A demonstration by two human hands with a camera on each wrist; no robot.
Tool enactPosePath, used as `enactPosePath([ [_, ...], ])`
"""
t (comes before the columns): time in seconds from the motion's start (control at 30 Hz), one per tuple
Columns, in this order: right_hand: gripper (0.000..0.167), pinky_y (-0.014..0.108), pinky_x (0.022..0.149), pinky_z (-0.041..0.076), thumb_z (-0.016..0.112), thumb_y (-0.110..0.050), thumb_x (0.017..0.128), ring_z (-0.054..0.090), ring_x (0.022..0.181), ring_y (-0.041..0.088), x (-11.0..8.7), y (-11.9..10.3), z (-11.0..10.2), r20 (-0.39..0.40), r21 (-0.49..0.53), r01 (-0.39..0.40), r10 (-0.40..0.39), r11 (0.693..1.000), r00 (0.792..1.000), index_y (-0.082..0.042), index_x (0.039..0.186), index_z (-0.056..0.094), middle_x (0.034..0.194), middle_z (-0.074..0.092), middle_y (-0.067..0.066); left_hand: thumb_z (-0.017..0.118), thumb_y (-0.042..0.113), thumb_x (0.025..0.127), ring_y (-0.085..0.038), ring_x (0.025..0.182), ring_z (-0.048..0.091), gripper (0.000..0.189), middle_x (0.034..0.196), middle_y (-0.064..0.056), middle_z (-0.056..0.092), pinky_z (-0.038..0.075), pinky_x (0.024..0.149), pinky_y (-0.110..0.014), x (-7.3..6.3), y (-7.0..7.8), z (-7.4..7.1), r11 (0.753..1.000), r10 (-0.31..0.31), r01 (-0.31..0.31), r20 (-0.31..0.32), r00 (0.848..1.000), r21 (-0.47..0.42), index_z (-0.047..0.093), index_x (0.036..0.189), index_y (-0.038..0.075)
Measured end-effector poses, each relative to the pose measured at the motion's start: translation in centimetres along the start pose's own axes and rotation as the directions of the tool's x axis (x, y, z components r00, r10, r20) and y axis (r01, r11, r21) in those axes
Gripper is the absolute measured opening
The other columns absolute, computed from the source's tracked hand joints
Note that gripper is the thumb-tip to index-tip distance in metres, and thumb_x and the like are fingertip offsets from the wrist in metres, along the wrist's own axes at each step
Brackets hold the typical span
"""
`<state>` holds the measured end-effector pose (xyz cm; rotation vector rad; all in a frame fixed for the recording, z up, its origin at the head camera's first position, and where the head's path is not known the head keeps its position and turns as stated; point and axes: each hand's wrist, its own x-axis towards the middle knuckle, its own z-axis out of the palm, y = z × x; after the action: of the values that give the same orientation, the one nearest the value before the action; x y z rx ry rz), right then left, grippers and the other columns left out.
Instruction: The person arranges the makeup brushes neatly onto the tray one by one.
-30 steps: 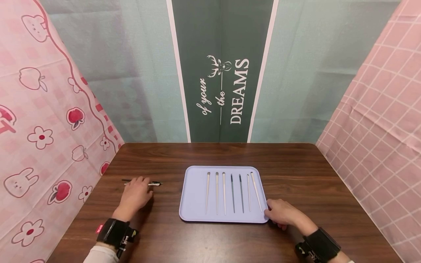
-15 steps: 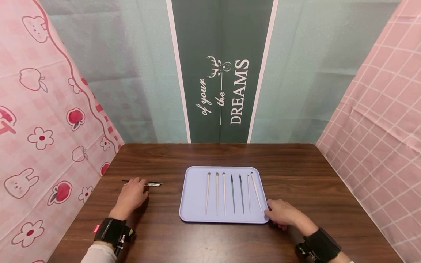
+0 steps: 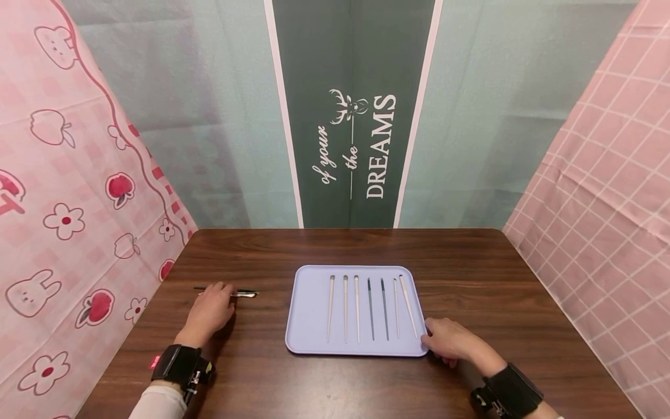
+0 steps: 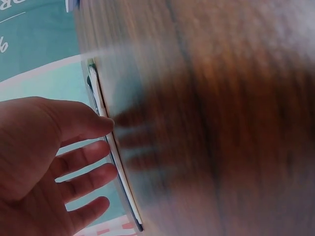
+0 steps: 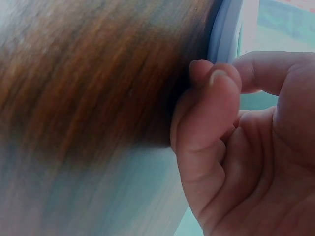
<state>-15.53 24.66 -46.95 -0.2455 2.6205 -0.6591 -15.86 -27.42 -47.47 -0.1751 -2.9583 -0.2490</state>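
At the left of the table, my left hand (image 3: pixel 211 308) is over a few loose makeup brushes. A pale-handled brush (image 4: pixel 125 176) and a dark brush (image 3: pixel 246 291) lie there side by side. In the left wrist view the thumb tip touches the pale brush, and the other fingers are spread loosely along the brushes. My right hand (image 3: pixel 451 339) holds the lavender tray (image 3: pixel 309 343) by its near right corner, fingers curled at the rim in the right wrist view. Several makeup brushes (image 3: pixel 357 308), pale and dark, lie in a row on the tray, bristles away from me.
The brown wooden table (image 3: pixel 335 384) has a back edge against a green curtain (image 3: pixel 345 215). Pink patterned cloths hang at the left and right sides. The tray's left part (image 3: pixel 309 308) has bare surface beside the row.
My left hand has shifted slightly left and toward me over the loose brushes, then stayed there. The right hand and the tray look unmoved.
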Motion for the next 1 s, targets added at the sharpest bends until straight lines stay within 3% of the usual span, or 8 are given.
enactPosePath([
  [0.6,0.017,0.032,0.040,0.048,0.061,-0.014,0.092,0.055,0.046,0.019,-0.07,0.01,-0.07,-0.006,0.001,-0.004,0.004,1.000,1.000,-0.009,0.078,0.051,0.061,0.055,0.006,0.067,-0.001,0.088,-0.039,0.097,0.058,0.013,0.095,-0.012,0.060,0.051,0.077,-0.060,0.75,-0.27,0.18,0.999,0.035,-0.036,0.009,0.999,0.037,0.063,0.096,0.006],
  [1.0,0.017,0.032,0.040,0.048,0.061,-0.013,0.092,0.055,0.046,0.019,-0.07,-0.01,0.15,-0.010,0.007,-0.010,0.011,1.000,1.000,-0.009,0.078,0.051,0.061,0.055,0.007,0.070,0.009,0.094,-0.035,0.093,0.056,0.010,0.087,-0.005,0.056,0.049,0.077,-0.060,0.84,-0.68,0.33,0.998,0.060,-0.060,0.012,0.998,0.024,0.060,0.091,0.011],
])
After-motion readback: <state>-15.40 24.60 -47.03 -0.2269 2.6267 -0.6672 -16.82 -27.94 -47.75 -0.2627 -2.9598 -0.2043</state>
